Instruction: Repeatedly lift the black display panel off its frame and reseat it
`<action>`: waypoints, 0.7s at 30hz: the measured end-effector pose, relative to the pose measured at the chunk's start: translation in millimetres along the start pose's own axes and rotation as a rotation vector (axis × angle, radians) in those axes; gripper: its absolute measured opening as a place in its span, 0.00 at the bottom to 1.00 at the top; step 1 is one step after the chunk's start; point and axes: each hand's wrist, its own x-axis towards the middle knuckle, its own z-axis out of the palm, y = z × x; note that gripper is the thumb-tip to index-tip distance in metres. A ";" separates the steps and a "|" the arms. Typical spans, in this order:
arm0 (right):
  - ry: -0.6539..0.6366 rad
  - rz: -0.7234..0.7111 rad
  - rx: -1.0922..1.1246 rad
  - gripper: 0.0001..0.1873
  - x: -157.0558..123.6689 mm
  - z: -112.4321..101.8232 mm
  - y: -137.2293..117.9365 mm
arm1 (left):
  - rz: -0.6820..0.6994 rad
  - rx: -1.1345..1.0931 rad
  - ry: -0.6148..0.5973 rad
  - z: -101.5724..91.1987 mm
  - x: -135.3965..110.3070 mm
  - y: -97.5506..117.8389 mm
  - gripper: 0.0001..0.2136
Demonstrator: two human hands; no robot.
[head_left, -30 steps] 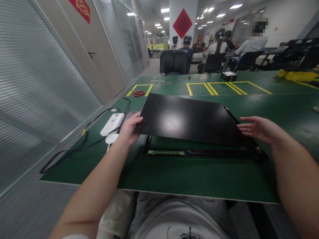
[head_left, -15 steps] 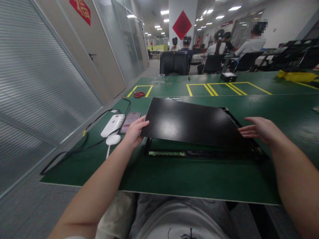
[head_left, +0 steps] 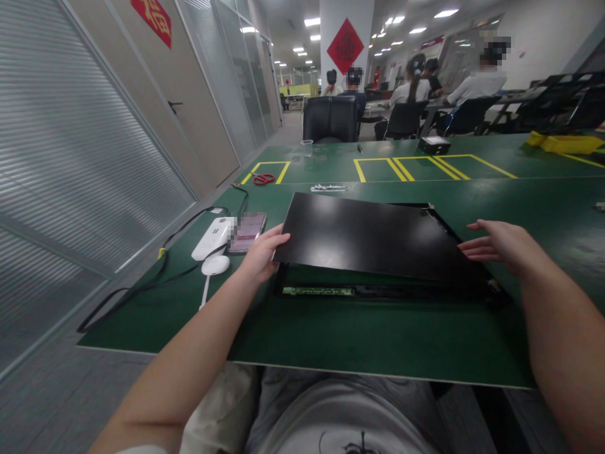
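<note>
A large flat black panel (head_left: 373, 236) is held tilted just above a black frame (head_left: 359, 291) that lies on the green table (head_left: 359, 334). A strip of circuit board (head_left: 317, 291) shows along the frame's near edge. My left hand (head_left: 262, 252) grips the panel's near left corner, thumb on top. At the panel's right edge my right hand (head_left: 498, 244) rests with its fingers stretched out flat against it.
Left of the frame lie a phone (head_left: 247, 231), a white power strip (head_left: 212, 234), a white puck (head_left: 215, 265) and black cables (head_left: 155, 277). Farther back are red scissors (head_left: 263, 179), a clear cup (head_left: 307, 147), a small black box (head_left: 433, 145) and yellow floor-tape marks. People sit at desks behind.
The panel has come down toward the frame, its near edge dropping and its tilt flattening. Both hands followed it down; the phone and small parts behind it came into view.
</note>
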 end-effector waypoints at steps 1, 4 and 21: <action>0.004 0.003 -0.005 0.09 -0.5 0.0 -0.5 | -0.010 -0.004 0.008 0.5 -0.1 -0.2 0.25; 0.009 -0.002 -0.026 0.09 -1.5 0.1 -1.8 | -0.036 -0.007 0.019 2.3 -0.6 -0.6 0.23; 0.046 0.006 -0.103 0.12 3.2 3.3 -0.7 | -0.072 -0.007 0.011 4.7 1.1 -4.9 0.22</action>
